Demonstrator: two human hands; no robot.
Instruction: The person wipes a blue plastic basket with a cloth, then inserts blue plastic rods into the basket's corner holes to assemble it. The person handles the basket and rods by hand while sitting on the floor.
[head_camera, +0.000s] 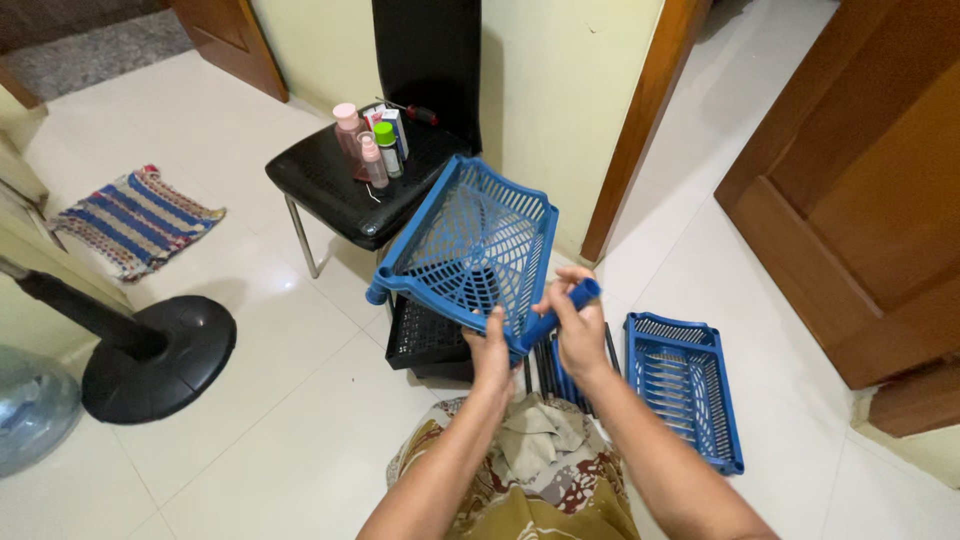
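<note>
Left hand (490, 352) gripping blue tray (470, 245), right hand (578, 325) clutching blue tube (560, 310) — white tile floor (300, 420), black chair (350, 185) nr wall.

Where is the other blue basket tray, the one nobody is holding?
In the head view, the loose blue tray lies flat on the white tiled floor at lower right, just right of the person's right hand and near the wooden door.

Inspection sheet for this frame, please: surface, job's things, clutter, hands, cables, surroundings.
Surface: glossy white tiled floor.
Job's things: tilted blue plastic lattice tray; short blue plastic tube at its corner; second blue tray and black tray on the floor.
Clutter: bottles on black chair.
Hands: left hand grips the tray edge; right hand holds the tube.
Cables: nothing seen.
Surroundings: fan base, striped mat, wooden doors.
</note>
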